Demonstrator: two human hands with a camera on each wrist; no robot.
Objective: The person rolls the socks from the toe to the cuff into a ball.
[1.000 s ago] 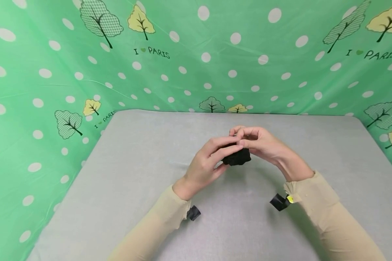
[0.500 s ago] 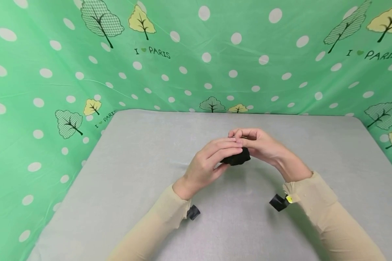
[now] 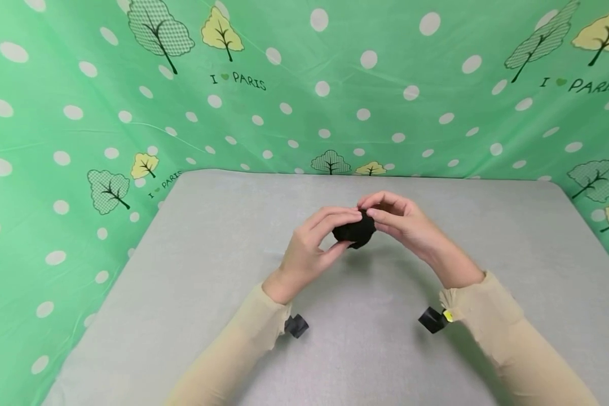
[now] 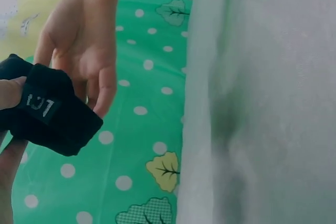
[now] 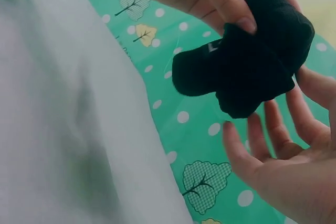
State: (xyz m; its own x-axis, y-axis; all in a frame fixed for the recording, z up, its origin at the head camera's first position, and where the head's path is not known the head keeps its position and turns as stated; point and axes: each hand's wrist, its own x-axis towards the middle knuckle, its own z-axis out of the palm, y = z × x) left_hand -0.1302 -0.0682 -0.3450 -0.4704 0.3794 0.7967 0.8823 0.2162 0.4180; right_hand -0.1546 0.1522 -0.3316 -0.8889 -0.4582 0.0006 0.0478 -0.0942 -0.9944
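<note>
A black cloth bundle (image 3: 355, 230), which looks like a balled-up pair of socks, is held above the table. White lettering shows on its band in the left wrist view, and a rounded flap sticks out in the right wrist view. My left hand (image 3: 307, 248) grips the bundle (image 4: 52, 111) between thumb and fingers, with the thumb (image 5: 239, 14) pressed on the cloth. At its far right side is my right hand (image 3: 406, 225), thumb and forefinger at the cloth's edge. The other fingers of that right hand (image 5: 294, 156) are spread loosely beside the bundle.
A grey-covered table (image 3: 208, 254) lies under both hands. Behind and at the sides hangs a green curtain (image 3: 284, 73) with white dots and printed trees. A black wrist attachment (image 3: 296, 326) is at the left cuff and another black piece (image 3: 431, 320) at the right.
The left hand and bundle have moved slightly left and up, and the bundle is turned, showing a rounder side. The right hand's fingers have loosened and spread away from the left fingertips.
</note>
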